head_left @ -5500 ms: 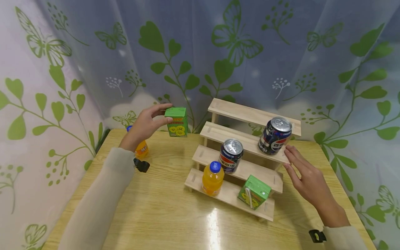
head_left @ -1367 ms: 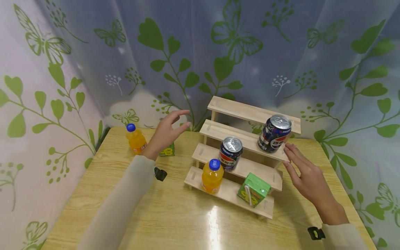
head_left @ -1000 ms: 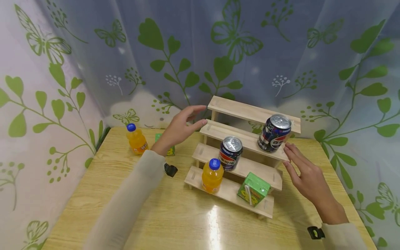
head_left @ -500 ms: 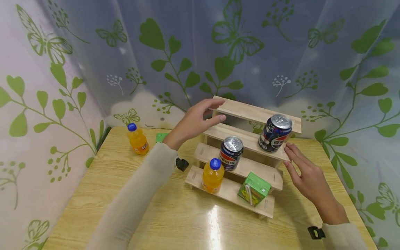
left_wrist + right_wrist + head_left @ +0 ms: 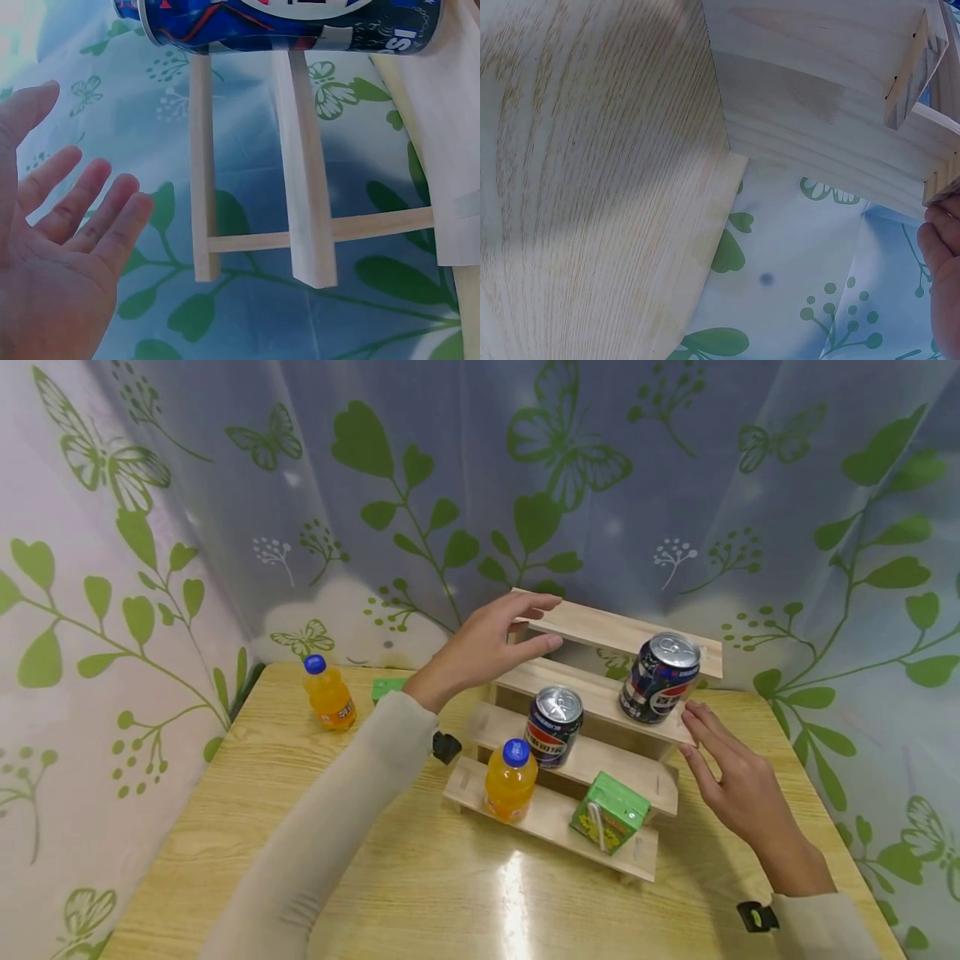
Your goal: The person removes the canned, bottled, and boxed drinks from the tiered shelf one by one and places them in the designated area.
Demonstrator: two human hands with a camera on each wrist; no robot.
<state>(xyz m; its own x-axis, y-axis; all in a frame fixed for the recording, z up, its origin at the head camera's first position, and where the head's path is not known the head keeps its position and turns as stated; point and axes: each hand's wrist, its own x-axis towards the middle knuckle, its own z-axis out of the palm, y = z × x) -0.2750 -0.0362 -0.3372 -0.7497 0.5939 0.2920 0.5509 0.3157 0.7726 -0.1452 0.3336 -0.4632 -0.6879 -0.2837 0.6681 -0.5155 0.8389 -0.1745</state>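
Observation:
A four-tier wooden display rack [image 5: 600, 687] stands on the table. My left hand [image 5: 491, 643] is at its upper left end, fingers loosely spread and holding nothing; the left wrist view also shows the bare palm [image 5: 71, 232]. My right hand [image 5: 738, 789] rests its fingertips against the rack's right end. One dark blue Pepsi can [image 5: 660, 678] stands on the second tier from the top, another cola can [image 5: 553, 727] on the third. On the bottom tier are an orange drink bottle [image 5: 510, 783] with a blue cap and a green drink carton [image 5: 611, 812] with a straw.
A second orange drink bottle [image 5: 330, 695] stands at the table's back left. Next to it is another green drink carton [image 5: 387, 688], mostly hidden by my left forearm. A curtain [image 5: 450, 485] with leaf and butterfly prints hangs behind the wooden table [image 5: 420, 877].
My left hand held a green drink carton in the air, then let it go on the table at the back left. It has since moved right to the rack. The right hand has stayed put.

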